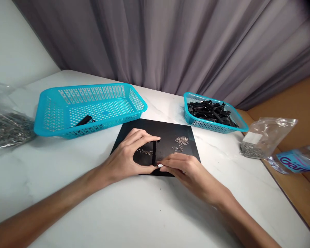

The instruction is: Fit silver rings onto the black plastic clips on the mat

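Note:
Over a black mat (166, 129), my left hand (129, 150) grips a slim black plastic bar (154, 153) by its ends, with the thumb at the near end and a finger at the far end. My right hand (187, 168) is closed in a pinch at the bar's near end. A small white bit (160, 166) shows at its fingertips; what it belongs to I cannot make out. Beyond the right hand lies a pile of tiny metal pieces (181, 140), which look like screws or pins. More small metal pieces (146, 152) lie behind the bar, partly hidden by the left hand.
A blue basket (93, 129) at left holds a black part (84, 120). The right blue basket (214, 128) is heaped with black plastic parts (209, 111). Clear bags of small metal pieces (10, 129) (251, 150) stand at both sides. A plastic bottle (297, 160) lies far right.

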Tool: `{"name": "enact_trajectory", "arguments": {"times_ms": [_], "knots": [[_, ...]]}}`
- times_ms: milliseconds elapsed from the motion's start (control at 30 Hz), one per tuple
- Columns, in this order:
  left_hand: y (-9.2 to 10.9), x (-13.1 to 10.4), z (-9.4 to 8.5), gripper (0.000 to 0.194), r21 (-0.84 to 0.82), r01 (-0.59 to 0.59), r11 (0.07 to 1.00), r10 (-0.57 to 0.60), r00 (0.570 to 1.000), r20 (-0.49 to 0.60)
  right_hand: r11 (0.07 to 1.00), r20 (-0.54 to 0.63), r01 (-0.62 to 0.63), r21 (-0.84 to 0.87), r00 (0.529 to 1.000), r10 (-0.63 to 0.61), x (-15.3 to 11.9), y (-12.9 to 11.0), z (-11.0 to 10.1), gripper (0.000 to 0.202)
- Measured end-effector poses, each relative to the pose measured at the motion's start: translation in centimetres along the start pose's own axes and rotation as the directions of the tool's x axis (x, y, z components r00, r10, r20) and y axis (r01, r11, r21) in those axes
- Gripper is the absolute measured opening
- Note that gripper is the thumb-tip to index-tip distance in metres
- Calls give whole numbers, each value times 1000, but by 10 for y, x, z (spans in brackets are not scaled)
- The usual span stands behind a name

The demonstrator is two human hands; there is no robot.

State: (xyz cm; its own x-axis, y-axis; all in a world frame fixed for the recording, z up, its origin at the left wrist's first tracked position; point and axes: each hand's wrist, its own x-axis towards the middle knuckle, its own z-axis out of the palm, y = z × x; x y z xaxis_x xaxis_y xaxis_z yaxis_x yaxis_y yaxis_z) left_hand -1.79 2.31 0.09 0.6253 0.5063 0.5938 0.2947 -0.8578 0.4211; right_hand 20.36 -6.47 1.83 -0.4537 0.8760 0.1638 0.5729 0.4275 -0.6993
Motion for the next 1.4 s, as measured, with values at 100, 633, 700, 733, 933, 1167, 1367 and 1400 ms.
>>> {"name": "enact_trajectory", "arguments": {"times_ms": [100,633,700,733,933,1167,1367,1400], "knots": [[0,0,1,56,-7,-24,1000,24,1000,-11,1000,20,-2,-21,1000,2,1,0,0,25],[-2,-6,4,59,-5,-48,999,48,999,-17,970,-14,-56,-238,998,55,-2,-8,-3,21],[-1,-4,1,57,14,13,1000,-13,1000,-17,954,-155,-126,-273,984,85,-3,4,-11,20],[-1,-3,-1,57,22,36,999,-36,999,-18,929,-214,-172,-328,971,104,-4,9,-14,23],[-2,0,-2,54,35,88,995,-87,996,-34,761,-158,-146,-633,986,57,-5,27,-9,34],[-5,2,0,56,43,89,995,-89,996,-7,844,-322,-124,-521,945,-60,10,37,6,24],[1,0,-1,57,-9,123,992,-123,992,30,986,-381,-133,-98,921,86,8,28,-6,14],[3,-1,0,58,-45,140,989,-138,989,44,992,-366,-121,-43,926,98,7,26,-8,14]]}}
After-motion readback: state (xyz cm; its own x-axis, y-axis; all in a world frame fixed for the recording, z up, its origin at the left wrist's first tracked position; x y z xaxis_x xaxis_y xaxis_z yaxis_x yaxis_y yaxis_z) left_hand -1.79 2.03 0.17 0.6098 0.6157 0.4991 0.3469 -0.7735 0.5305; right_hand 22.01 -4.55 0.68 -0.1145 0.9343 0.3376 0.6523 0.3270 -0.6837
